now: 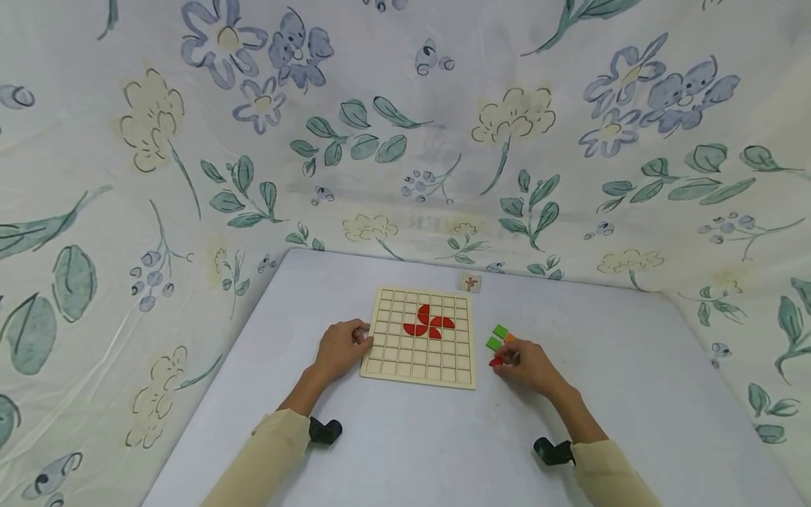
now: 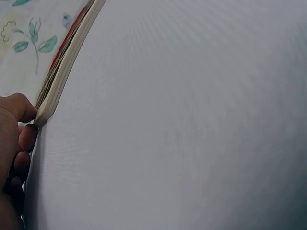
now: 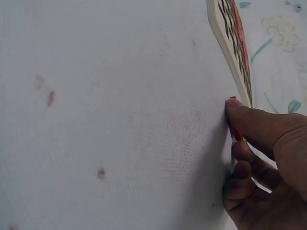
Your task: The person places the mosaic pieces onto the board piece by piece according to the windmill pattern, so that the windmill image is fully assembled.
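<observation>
A square wooden grid board [image 1: 418, 360] lies on the table, with several red curved pieces [image 1: 423, 329] set in a pinwheel near its middle. At the board's left edge, my left hand [image 1: 342, 346] grips the rim with thumb and curled index finger; the left wrist view shows the thumb [image 2: 21, 106] at the board's corner [image 2: 48, 108]. Right of the board, my right hand [image 1: 527, 362] pinches a red piece [image 1: 496, 362] between thumb and finger, low over the tabletop. In the right wrist view the fingers mostly hide that red piece [image 3: 236, 133].
Green square tiles [image 1: 494, 343] and a partly covered orange piece [image 1: 510, 338] lie just beyond my right hand. A small pattern card [image 1: 469, 282] rests behind the board. White table [image 1: 405, 443] surrounds them, with flowered cloth [image 1: 405, 141] hanging behind and at the sides.
</observation>
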{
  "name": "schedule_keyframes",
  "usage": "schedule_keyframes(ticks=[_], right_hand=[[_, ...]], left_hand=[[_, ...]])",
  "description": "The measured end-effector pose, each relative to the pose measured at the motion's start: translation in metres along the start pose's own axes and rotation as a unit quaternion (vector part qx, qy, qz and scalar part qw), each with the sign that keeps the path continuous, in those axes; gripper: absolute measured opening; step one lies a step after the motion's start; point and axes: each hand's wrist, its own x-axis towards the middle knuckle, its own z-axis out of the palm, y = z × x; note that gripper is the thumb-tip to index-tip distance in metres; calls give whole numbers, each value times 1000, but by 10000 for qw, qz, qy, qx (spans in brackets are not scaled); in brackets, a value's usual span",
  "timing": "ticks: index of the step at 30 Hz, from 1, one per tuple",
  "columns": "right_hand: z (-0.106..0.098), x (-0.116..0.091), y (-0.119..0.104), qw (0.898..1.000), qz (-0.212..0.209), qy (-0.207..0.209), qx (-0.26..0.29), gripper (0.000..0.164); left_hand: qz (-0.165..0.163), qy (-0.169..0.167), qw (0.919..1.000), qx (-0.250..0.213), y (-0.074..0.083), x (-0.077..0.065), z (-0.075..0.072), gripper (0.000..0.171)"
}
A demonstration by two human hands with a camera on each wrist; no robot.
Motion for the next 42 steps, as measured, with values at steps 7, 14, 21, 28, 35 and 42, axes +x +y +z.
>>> schedule_keyframes(ticks=[7, 14, 21, 28, 35, 42], right_hand=[[3, 0, 0, 9996, -113, 191, 144, 19], [9, 8, -18, 9965, -269, 292, 731, 22], [22, 18, -31, 9948, -323, 489, 835, 10], [31, 24, -48, 9867, -173, 666, 1469, 12], [37, 29, -58, 9791, -343, 577, 1919, 25], [45, 33, -66, 9814, -288, 499, 1828, 19]], left_hand=[[-86, -5, 10000, 4, 2, -2, 0, 24], [-110, -4, 9999, 11, 3, 0, 2, 25], [-82, 2, 10000, 35, -2, 1, 4, 25], [-77, -28, 10000, 57, -5, 3, 5, 25], [-39, 3, 10000, 24, -4, 3, 4, 25], [-99, -46, 9999, 15, -2, 3, 2, 25]])
